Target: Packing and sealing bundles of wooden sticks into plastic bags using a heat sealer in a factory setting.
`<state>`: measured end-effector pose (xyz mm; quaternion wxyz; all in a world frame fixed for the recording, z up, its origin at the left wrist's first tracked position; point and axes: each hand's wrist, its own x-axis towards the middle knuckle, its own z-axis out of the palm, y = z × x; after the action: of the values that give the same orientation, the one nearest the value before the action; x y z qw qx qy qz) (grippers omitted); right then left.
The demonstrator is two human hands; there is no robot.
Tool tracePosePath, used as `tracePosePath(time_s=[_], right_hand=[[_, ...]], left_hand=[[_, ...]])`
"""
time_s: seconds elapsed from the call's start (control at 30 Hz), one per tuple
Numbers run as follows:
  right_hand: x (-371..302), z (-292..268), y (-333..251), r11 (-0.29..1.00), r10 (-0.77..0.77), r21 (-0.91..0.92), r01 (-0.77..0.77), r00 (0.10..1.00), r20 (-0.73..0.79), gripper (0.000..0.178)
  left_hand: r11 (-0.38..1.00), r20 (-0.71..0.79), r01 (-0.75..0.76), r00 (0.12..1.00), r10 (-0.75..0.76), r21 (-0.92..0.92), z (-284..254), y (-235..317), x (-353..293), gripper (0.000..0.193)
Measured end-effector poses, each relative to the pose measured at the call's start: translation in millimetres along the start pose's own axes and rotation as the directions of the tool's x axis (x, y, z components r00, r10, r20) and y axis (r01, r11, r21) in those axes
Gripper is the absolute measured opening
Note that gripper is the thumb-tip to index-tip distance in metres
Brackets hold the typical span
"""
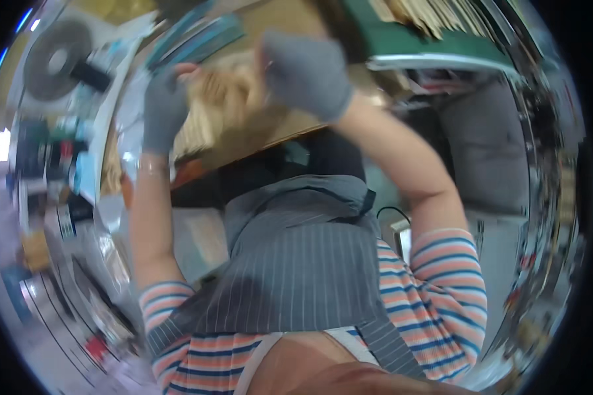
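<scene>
Grey fingerless gloves cover both of my hands. My left hand (165, 110) is curled at the left side of a loose pile of pale tan, slat-like pieces (225, 92), its bare fingertips bent toward the pile. Raised over the pile's right side, my right hand (308, 74) is closed like a fist and smeared by motion. Whatever either hand pinches is hidden or too blurred to name. The pile lies on a brown work surface (280, 135) in front of me.
A light blue tray-like object (201, 41) sits behind the pile. At the far right, a green surface (408, 43) carries a row of thin pale strips (435, 14). A round grey fan (58, 60) stands far left. A grey bin-like box (484, 145) is at my right.
</scene>
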<state>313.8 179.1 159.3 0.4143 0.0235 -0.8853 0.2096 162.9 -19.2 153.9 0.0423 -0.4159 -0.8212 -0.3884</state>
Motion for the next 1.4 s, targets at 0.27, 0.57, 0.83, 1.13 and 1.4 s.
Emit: tracePosePath(time_s=[0.27, 0.57, 0.83, 1.13, 1.4], right_hand=[[81, -14, 30, 0.975, 0.218, -0.074, -0.209, 0.964, 0.153, 0.008], [61, 57, 8, 0.986, -0.115, 0.164, 0.037, 0.863, 0.492, 0.036], [4, 120, 36, 0.902, 0.148, 0.317, -0.294, 0.899, 0.413, 0.021], [-15, 30, 89, 0.56, 0.485, 0.451, -0.695, 0.717, 0.501, 0.027], [-22, 54, 47, 0.547, 0.212, 0.461, -0.699, 0.648, 0.731, 0.069]], left_hand=[[0.993, 0.117, -0.007, 0.993, 0.021, -0.119, -25, -1, 46, 0.027], [0.774, -0.016, -0.017, 1.0, 0.009, -0.633, -104, 75, 54, 0.019], [0.887, 0.282, -0.195, 0.956, 0.078, 0.418, 92, -29, -90, 0.117], [0.842, 0.087, -0.52, 0.854, 0.513, 0.145, 128, -52, -78, 0.044], [0.891, -0.047, 0.067, 0.994, -0.098, -0.448, 55, -36, -28, 0.032]])
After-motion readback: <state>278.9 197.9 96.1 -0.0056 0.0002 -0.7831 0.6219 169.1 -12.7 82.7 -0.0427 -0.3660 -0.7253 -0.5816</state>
